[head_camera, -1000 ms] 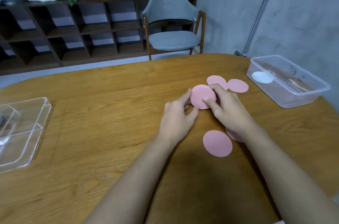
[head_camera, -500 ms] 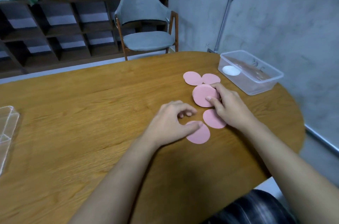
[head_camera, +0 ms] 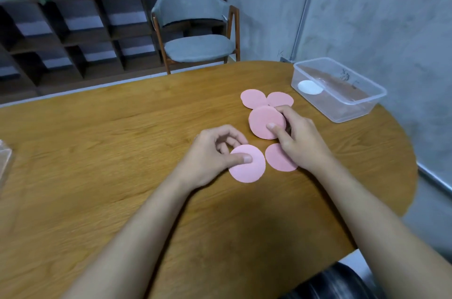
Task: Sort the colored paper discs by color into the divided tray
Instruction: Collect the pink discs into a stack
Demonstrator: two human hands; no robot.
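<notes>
On a wooden table [head_camera: 122, 152], the left hand [head_camera: 215, 154] has let go of the raised pink disc [head_camera: 263, 121] — the right hand [head_camera: 298, 137] alone pinches it now — and closes thumb and curled fingers on a near pink disc [head_camera: 252, 171], apparently gathering pinks for the divided tray [head_camera: 5, 159] at far left.

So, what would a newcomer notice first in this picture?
First the pink discs on the wooden table, right of the middle: the right hand holds a raised disc, and the left hand pinches a nearer disc. At the far right edge stands a clear box with a white disc inside.
</notes>
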